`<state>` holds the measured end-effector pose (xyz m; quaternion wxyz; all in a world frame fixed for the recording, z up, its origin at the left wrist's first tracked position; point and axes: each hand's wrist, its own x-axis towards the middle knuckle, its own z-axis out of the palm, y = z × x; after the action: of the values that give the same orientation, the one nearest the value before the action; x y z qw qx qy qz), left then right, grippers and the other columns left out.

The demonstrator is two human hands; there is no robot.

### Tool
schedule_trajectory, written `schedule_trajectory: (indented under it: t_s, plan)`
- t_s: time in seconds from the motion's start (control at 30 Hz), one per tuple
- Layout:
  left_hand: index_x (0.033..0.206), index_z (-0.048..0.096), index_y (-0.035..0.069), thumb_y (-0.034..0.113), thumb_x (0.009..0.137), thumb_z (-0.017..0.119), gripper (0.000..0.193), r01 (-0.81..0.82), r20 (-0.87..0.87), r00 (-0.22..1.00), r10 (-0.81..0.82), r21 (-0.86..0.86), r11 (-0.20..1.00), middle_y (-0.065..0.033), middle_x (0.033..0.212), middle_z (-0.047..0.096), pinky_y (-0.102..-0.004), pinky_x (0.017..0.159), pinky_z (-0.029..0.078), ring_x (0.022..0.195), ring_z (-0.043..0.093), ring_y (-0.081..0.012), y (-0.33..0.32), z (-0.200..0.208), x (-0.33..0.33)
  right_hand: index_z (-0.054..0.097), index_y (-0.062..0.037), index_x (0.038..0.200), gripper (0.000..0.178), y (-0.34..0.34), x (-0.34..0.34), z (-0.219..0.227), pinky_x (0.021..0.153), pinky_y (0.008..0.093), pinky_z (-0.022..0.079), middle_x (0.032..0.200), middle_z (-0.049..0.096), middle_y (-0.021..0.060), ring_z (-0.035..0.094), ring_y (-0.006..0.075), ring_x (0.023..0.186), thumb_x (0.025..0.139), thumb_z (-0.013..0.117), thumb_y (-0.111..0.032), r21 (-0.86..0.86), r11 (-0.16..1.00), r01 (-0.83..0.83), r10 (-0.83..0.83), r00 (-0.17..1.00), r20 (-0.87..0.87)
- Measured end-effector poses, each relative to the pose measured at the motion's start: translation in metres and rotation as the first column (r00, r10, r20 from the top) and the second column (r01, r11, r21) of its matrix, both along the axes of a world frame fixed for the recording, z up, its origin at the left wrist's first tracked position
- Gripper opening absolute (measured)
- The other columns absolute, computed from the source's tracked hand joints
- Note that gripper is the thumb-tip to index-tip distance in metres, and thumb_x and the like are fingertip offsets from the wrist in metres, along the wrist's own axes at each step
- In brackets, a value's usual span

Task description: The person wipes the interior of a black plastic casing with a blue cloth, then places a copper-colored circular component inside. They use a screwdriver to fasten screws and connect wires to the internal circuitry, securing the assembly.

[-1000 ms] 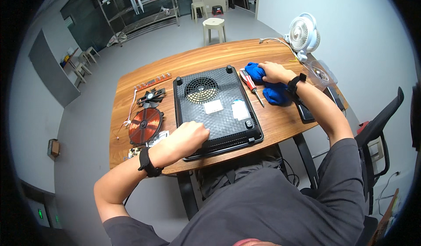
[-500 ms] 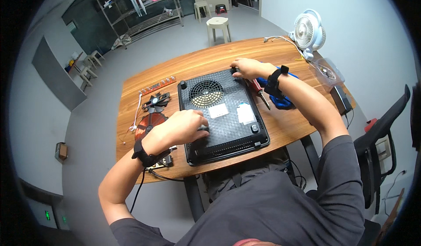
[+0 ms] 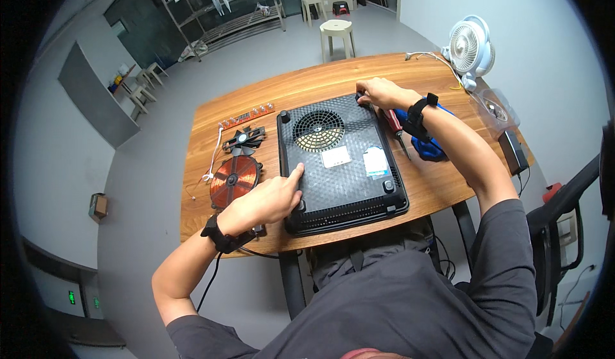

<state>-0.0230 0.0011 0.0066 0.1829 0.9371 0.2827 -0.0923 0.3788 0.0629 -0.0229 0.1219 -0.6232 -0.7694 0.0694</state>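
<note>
A black induction cooker housing [image 3: 327,179] lies bottom-up on the wooden table in front of me, with a round vent grille [image 3: 318,130], pale labels and small corner feet. My left hand [image 3: 272,200] rests on its near left part, index finger stretched along the surface; its lower fingers are partly hidden near the corner foot. At the far right corner, the fingers of my right hand [image 3: 378,93] close around the foot there. A red-handled screwdriver [image 3: 394,125] lies just right of the housing.
Left of the housing are a copper coil [image 3: 235,181], a small black fan [image 3: 245,140] and an orange circuit strip [image 3: 246,116]. Blue cloth [image 3: 430,147] lies under my right wrist. Farther right stand a desk fan [image 3: 469,48], a clear plastic box [image 3: 496,110] and a black adapter [image 3: 513,152].
My left index finger has straightened forward along the housing from a curled pose. My right hand stays at the far right corner. The whole view has shifted slightly.
</note>
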Motion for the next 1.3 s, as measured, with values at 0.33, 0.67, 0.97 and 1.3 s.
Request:
schedule_trajectory:
  t_s: [0.33,0.67,0.97,1.3]
  plan:
    - [0.143,0.040,-0.001,0.035,0.106,0.051,0.053,-0.109,-0.037,0.994,0.105,-0.113,0.988,-0.0294,0.099,0.070,-0.0477,0.085,0.054,0.094,0.072,-0.0375,0.013,0.026,-0.002,0.065,-0.0004,0.113,0.046,0.017,-0.004,0.032,0.086,0.0437,0.054,0.108,0.071,0.0201,0.069,0.0344,0.102,0.089,0.078,-0.037,0.133,0.991,0.024,0.013,0.964,-0.266]
    - [0.135,0.058,-0.004,0.061,0.096,0.055,0.076,-0.226,0.215,0.953,0.214,0.033,0.974,-0.0285,0.099,0.072,-0.0455,0.093,0.054,0.098,0.072,-0.0396,0.019,0.122,0.061,0.076,-0.0019,0.099,0.055,0.044,-0.061,0.105,0.085,0.0383,0.057,0.096,0.075,0.0171,0.073,0.0289,0.092,0.074,0.086,-0.050,0.329,0.942,0.062,0.043,0.952,-0.302]
    - [0.152,0.041,0.003,0.083,0.087,0.043,0.103,-0.215,0.033,0.975,0.221,0.407,0.888,-0.0257,0.101,0.072,-0.0470,0.087,0.056,0.094,0.073,-0.0365,0.029,0.163,0.101,0.071,0.0022,0.122,0.043,0.048,-0.100,0.154,0.075,0.0315,0.063,0.107,0.074,0.0191,0.073,0.0202,0.089,0.098,0.067,-0.034,0.126,0.992,-0.033,0.090,0.870,-0.484]
    - [0.156,0.031,-0.002,0.046,0.083,0.056,0.091,-0.426,0.025,0.901,0.433,0.239,0.872,-0.0263,0.095,0.073,-0.0363,0.066,0.063,0.066,0.074,-0.0257,0.041,0.195,0.061,0.042,0.0009,0.147,0.052,0.028,-0.088,0.120,0.066,0.0322,0.067,0.144,0.050,0.0232,0.073,0.0242,0.091,0.106,0.055,-0.027,-0.006,0.999,-0.045,0.028,0.715,-0.698]
